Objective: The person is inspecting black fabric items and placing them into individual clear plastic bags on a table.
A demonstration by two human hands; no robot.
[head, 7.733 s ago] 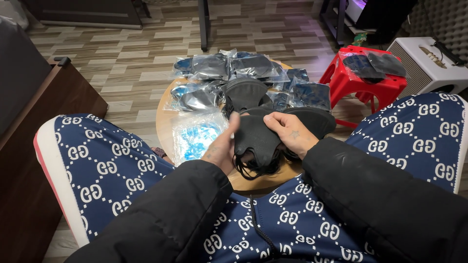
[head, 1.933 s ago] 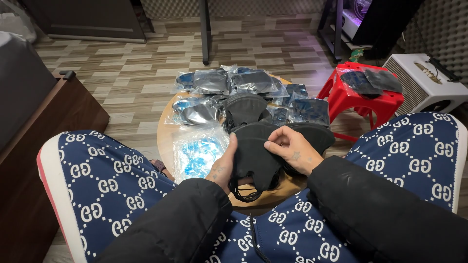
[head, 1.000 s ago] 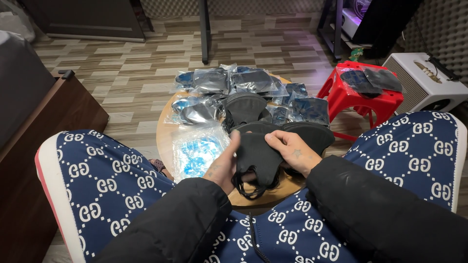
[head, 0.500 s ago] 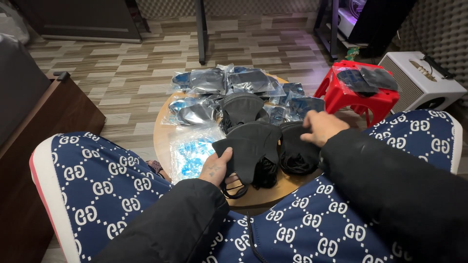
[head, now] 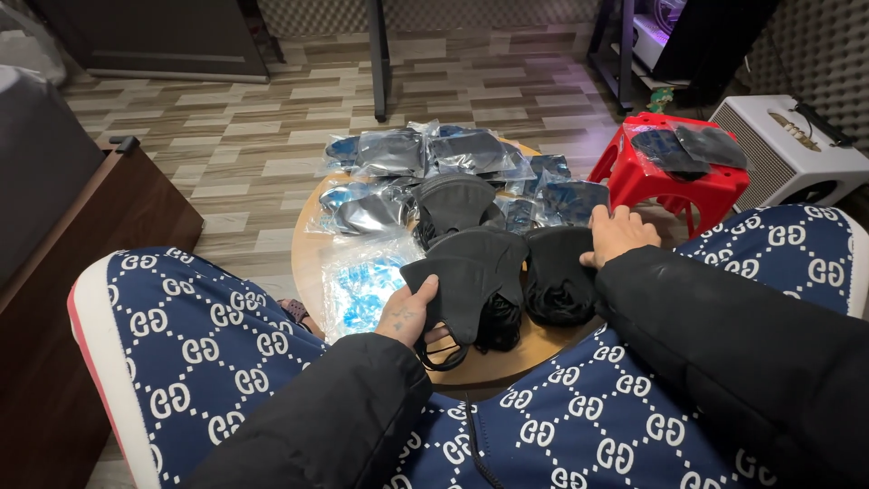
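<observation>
1. A seated person in patterned blue trousers and a black jacket is sorting black face masks over a small round wooden desk [head: 312, 237], seen from a head-worn camera.
2. The left hand [head: 409, 311] is pinching a folded black mask [head: 466, 272] at the near edge of the desk, thumb on top and fingers underneath; the grip is closed on the fabric, and the ear loops are hanging below the hand.
3. The right hand [head: 619, 234] is lying flat, fingers spread, on the far edge of a stack of black masks [head: 554, 281] just beside the held mask; its grip is loose and is clasping nothing.
4. A third pile of black masks [head: 455, 201] is sitting just behind the two, at the middle of the desk.
5. Clear bagged masks [head: 425, 152] are crowding the far half of the desk, with a bag of blue masks [head: 362, 285] lying just left of the left hand.
6. A red plastic stool [head: 674, 186] carrying more bagged dark masks is standing to the right, near a white speaker box [head: 797, 154] on the striped wood floor.
7. A dark wooden cabinet [head: 81, 254] is flanking the left knee.
</observation>
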